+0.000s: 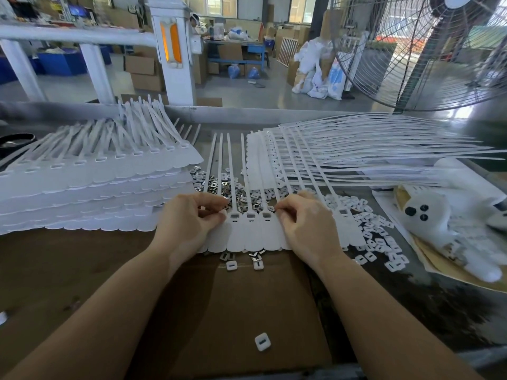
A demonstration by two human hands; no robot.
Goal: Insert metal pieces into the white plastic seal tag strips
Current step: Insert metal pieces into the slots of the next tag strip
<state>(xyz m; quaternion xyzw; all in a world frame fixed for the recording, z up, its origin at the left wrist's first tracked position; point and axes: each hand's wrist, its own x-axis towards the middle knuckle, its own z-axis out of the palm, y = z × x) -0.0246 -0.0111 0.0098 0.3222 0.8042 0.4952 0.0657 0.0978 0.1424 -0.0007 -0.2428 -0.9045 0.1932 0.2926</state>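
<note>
strip of tags (pixel 248 233) flat on cardboard, between hands | left hand (pixel 189 220) curled, pinching tag edge; right hand (pixel 301 226) pinching at next slot, metal piece unseen | risk: clip tilting, jamming; strip sliding over loose metal pieces (pixel 219 187)

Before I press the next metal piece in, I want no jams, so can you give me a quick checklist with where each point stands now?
1. Strip of white tags lying flat on the cardboard: ok.
2. Left hand steadying the strip's left end: ok.
3. Right hand at the strip's right side, fingers curled: ok.
4. Metal piece actually held in either hand: cannot tell, the fingertips hide it.
5. Three slots between the hands already show inserts: ok.
6. Supply of loose metal pieces just behind the strip: ok.
</note>
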